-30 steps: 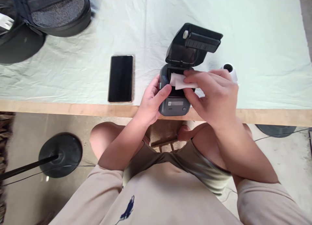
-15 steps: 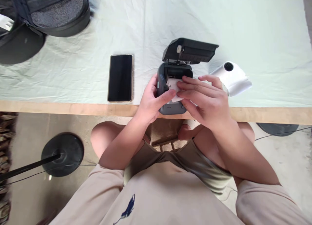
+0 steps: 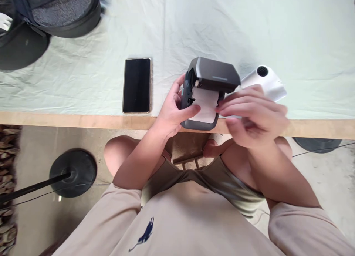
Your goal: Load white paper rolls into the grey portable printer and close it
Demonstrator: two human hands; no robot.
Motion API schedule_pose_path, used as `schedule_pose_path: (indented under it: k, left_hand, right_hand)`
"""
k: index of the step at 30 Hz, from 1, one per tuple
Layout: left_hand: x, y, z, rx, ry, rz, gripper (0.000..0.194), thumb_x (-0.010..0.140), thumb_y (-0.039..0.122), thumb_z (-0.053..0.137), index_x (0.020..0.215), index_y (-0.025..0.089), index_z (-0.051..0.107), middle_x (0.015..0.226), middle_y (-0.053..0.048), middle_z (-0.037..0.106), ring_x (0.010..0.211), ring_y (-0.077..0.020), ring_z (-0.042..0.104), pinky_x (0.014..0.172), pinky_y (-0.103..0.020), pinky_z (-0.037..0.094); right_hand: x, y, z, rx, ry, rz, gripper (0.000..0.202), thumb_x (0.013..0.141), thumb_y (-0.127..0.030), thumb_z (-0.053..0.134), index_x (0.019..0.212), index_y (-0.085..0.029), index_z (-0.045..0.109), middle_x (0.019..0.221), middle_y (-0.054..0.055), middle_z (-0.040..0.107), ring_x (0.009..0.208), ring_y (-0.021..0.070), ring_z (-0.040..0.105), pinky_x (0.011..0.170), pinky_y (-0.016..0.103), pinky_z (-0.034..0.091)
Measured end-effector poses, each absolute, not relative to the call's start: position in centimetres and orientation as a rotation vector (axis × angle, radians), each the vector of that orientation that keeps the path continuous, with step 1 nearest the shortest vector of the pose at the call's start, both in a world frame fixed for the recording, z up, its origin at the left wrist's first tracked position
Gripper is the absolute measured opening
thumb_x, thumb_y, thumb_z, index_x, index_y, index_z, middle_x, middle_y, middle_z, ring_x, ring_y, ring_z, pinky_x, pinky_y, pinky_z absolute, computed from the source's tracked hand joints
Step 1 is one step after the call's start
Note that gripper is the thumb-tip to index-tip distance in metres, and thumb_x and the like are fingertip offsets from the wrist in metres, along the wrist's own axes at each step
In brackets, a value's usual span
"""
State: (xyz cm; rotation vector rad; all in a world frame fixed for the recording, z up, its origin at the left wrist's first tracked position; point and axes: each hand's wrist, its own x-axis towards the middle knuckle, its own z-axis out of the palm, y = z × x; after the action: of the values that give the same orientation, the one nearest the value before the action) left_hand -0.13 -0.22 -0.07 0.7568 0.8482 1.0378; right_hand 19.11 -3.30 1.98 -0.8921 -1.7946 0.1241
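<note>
A dark grey label printer (image 3: 200,125) rests at the table's front edge, its hinged lid (image 3: 217,71) tilted partway down over the body. White paper (image 3: 205,104) lies across the opening and over the front. My left hand (image 3: 176,108) grips the printer's left side, thumb on the paper. At the right side of the printer is my right hand (image 3: 252,113), fingers apart and slightly blurred, fingertips by the paper's right edge. Nothing shows in its grasp. Just behind it lies a curled glossy white sheet (image 3: 267,82) with a dark round spot, partly covered by the fingers.
A phone (image 3: 137,86) lies dark-screened left of the printer. Black bags or cases (image 3: 63,15) sit at the far left of the cloth-covered table (image 3: 163,26). Below the wooden edge (image 3: 83,120), a round black stand base (image 3: 73,172) and a cable are on the floor.
The printer's lid has swung down toward the body from upright. My right hand has drawn off the paper to the right, and the paper now lies flatter. My left hand keeps its grip.
</note>
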Motion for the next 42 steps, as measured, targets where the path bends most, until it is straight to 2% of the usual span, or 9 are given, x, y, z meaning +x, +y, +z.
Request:
schedule_pose_path:
  k: [3,7,9,15,21,24,36,39,42]
  left_hand:
    - [-0.3,-0.3,-0.3,0.752,0.845,1.032,0.089,0.062,0.031,0.102,0.143,0.032,0.066,0.101,-0.002,0.079,0.132,-0.0414,0.075,0.107,-0.047,0.066]
    - [-0.5,-0.5,-0.4,0.808,0.789,1.030,0.093,0.059,0.042,0.106,0.143,0.033,0.066,0.117,-0.003,0.081,0.134,-0.0423,0.075,0.103,-0.045,0.068]
    - [-0.6,-0.5,-0.3,0.830,0.782,1.012,0.093,0.060,0.043,0.106,0.143,0.033,0.065,0.119,-0.003,0.081,0.137,-0.0432,0.073,0.104,-0.046,0.068]
    - [-0.9,-0.5,0.1,0.804,0.670,0.984,0.090,0.067,0.039,0.105,0.145,0.034,0.061,0.132,-0.004,0.079,0.140,-0.0415,0.072,0.112,-0.051,0.064]
    - [0.0,-0.2,0.5,0.692,0.665,1.051,0.042,0.091,0.055,0.083,0.123,0.031,0.072,0.135,-0.005,0.080,0.164,-0.0392,0.049,0.126,-0.048,0.056]
    - [0.4,0.0,0.7,0.625,0.712,1.085,0.022,0.105,0.041,0.060,0.116,0.026,0.072,0.134,-0.005,0.081,0.162,-0.0313,0.053,0.128,-0.043,0.054]
    - [-0.3,0.6,-0.1,0.610,0.799,1.127,0.025,0.101,0.029,0.064,0.122,0.026,0.076,0.113,-0.002,0.086,0.125,-0.0249,0.080,0.103,-0.032,0.065]
    - [-0.1,0.8,-0.2,0.601,0.814,1.119,0.025,0.100,0.028,0.063,0.121,0.024,0.076,0.113,-0.004,0.085,0.132,-0.0260,0.076,0.113,-0.036,0.061]
    - [0.2,0.8,0.2,0.562,0.799,1.114,0.023,0.104,0.028,0.056,0.115,0.022,0.076,0.107,-0.002,0.084,0.128,-0.0237,0.078,0.114,-0.035,0.060]
  right_hand:
    - [19.1,-3.3,1.9,-1.049,-1.528,0.056,0.027,0.105,-0.047,0.061,0.081,-0.033,0.063,0.068,0.000,0.065,0.065,0.0225,0.067,0.060,0.042,0.055]
    - [19.2,-3.0,1.4,-1.223,-1.513,0.416,0.035,0.099,-0.064,0.068,0.123,-0.038,0.062,0.134,0.008,0.069,0.132,0.0297,0.070,0.094,0.047,0.066]
    - [19.2,-2.7,0.7,-1.194,-1.523,0.653,0.046,0.098,-0.067,0.068,0.136,-0.042,0.057,0.149,0.005,0.064,0.136,0.0280,0.070,0.099,0.044,0.067]
    - [18.7,-1.8,-1.0,-1.149,-1.449,1.045,0.073,0.086,-0.079,0.077,0.147,-0.047,0.051,0.128,-0.001,0.075,0.098,0.0213,0.078,0.075,0.036,0.068]
    - [18.6,-1.4,-1.1,-1.158,-1.350,1.207,0.087,0.077,-0.080,0.086,0.148,-0.043,0.052,0.120,-0.001,0.077,0.097,0.0220,0.078,0.076,0.036,0.069]
    - [18.7,-1.1,-1.6,-1.143,-1.289,1.269,0.087,0.079,-0.079,0.084,0.150,-0.043,0.051,0.116,-0.001,0.078,0.096,0.0223,0.079,0.078,0.037,0.071]
    - [20.4,-1.3,-0.9,-1.044,-1.504,1.086,0.083,0.081,-0.057,0.091,0.154,-0.039,0.055,0.162,0.004,0.063,0.140,0.0280,0.070,0.110,0.048,0.069]
    - [20.3,-1.3,-0.6,-1.185,-1.475,0.817,0.070,0.081,-0.061,0.091,0.140,-0.036,0.064,0.140,0.005,0.074,0.125,0.0280,0.075,0.094,0.043,0.071]
    - [19.6,-0.5,0.0,-1.224,-1.353,0.607,0.046,0.093,-0.068,0.079,0.119,-0.034,0.062,0.080,-0.003,0.069,0.077,0.0207,0.073,0.071,0.037,0.064]
